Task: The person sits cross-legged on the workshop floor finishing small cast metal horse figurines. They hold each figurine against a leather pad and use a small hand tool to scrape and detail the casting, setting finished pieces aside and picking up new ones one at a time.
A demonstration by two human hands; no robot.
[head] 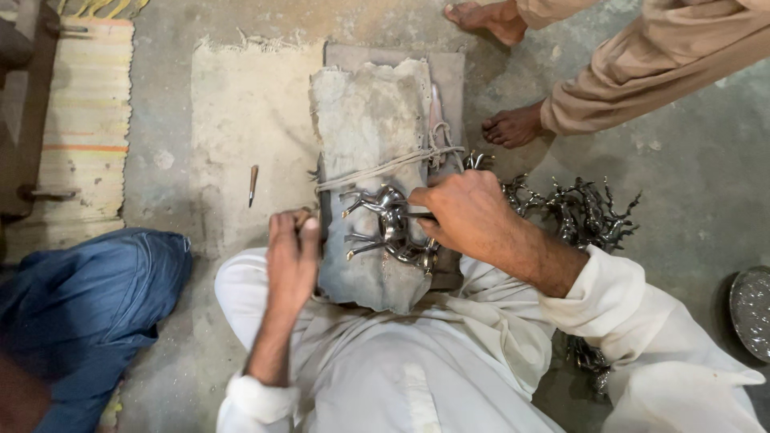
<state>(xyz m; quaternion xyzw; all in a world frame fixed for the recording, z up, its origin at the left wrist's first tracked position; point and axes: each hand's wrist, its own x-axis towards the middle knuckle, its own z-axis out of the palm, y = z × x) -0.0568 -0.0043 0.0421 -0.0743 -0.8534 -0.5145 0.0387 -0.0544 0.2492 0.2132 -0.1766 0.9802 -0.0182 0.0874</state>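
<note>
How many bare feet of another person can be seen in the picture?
2: one foot at the top edge, the other foot on the floor right of the padded block. None seems hidden.

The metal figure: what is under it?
The metal figure lies on a grey cloth pad tied with cord. What the pad covers is hidden, except a board edge.

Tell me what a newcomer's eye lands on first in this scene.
First, the shiny metal animal figurine lying on the cloth-wrapped block at centre, with the right hand pressing a thin tool against it and the left hand gripping the block's edge. Next, the heap of similar metal figurines on the floor to the right, near another person's bare feet.
</note>
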